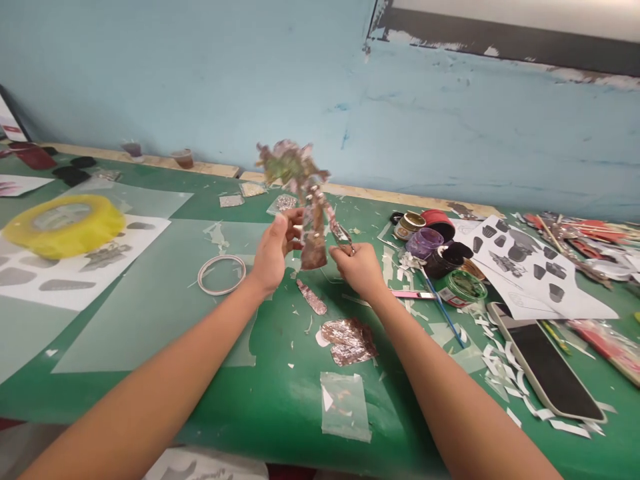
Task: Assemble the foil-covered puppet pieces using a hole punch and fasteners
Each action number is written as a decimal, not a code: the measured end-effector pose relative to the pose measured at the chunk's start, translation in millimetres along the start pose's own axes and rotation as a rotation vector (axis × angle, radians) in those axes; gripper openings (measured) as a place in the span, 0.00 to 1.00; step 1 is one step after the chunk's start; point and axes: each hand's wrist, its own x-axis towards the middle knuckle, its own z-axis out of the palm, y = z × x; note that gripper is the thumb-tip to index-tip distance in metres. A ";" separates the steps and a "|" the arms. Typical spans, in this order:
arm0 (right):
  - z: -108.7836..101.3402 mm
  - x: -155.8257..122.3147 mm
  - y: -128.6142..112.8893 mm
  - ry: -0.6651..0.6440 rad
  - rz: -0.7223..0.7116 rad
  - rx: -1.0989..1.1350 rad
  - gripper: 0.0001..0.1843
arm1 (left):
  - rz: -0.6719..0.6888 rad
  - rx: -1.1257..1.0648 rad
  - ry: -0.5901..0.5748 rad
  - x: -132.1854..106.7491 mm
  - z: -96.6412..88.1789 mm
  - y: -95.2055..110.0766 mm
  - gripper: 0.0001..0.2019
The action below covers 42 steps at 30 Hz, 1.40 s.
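treelike model: held upright between the two hands, raised over the table; the treelike model (313, 233) has a brown, crinkled trunk and a ragged green and purplish top, a little blurred.
left hand: the left hand (273, 253) is curled at the trunk's near side, fingers bent, apparently steadying it.
right hand: the right hand (361, 268) pinches a slim shiny piece (341, 231) that points up at the trunk – whether tool or foil strip, one cannot tell.
handling: it looks light, with a thin skin that may crease; the trunk seems fairly stiff, the top fragile. the lower trunk is probably the safest grip.
green table: the green table (280, 407) looks smooth and slightly glossy. below the hands lie a narrow foil strip (311, 298) and a crumpled foil piece (350, 343); left of the left hand, a tape ring (199, 279); right of the right hand, a green paint pot (461, 287), a blue brush (447, 313) and, farther out, a phone (547, 367).
room: a scuffed pale blue wall (200, 80) rises beyond both hands.
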 end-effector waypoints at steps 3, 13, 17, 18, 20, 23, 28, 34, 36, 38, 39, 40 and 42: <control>-1.2 -1.2 -7.0 -0.033 0.098 0.356 0.19 | 0.031 -0.094 -0.175 0.8 -0.8 -2.2 0.31; 6.4 -16.9 -27.1 -0.111 0.131 0.750 0.18 | -0.091 -0.087 -0.549 -15.6 18.2 -17.6 0.31; -8.0 -12.1 -31.1 -0.046 0.069 0.753 0.20 | -0.106 -0.099 -0.343 -8.2 11.0 -12.0 0.25; -15.1 -11.6 -34.6 -0.017 0.045 0.756 0.21 | -0.103 -0.105 -0.263 -4.8 7.6 -9.7 0.22; -31.6 -13.4 -43.8 0.034 0.000 0.743 0.21 | -0.096 -0.119 -0.117 1.9 0.9 -5.7 0.17; -54.9 -19.3 -54.3 0.090 -0.065 0.669 0.21 | -0.096 -0.142 0.024 8.2 -4.8 -2.4 0.11; -55.3 -5.0 -33.4 0.269 0.013 0.641 0.22 | -0.090 -0.145 0.073 9.0 -3.1 0.2 0.05; -16.4 21.2 -14.9 0.197 0.009 0.651 0.19 | -0.155 -0.032 0.025 6.5 2.5 3.9 0.05; -8.6 19.9 -21.0 0.153 0.001 0.694 0.19 | -0.198 0.040 -0.039 4.1 5.5 3.1 0.07; -2.1 15.0 -28.5 0.082 0.027 0.723 0.19 | -0.195 0.085 -0.107 1.4 8.8 0.2 0.09; 1.2 11.9 -31.9 0.036 0.048 0.729 0.19 | -0.178 0.095 -0.143 0.2 10.3 -2.1 0.11; 4.6 8.8 -34.7 -0.007 0.071 0.730 0.19 | -0.156 0.102 -0.186 -0.6 11.6 -4.9 0.13; 11.1 3.9 -37.7 -0.071 0.099 0.715 0.18 | -0.092 0.125 -0.290 -1.2 13.0 -11.3 0.17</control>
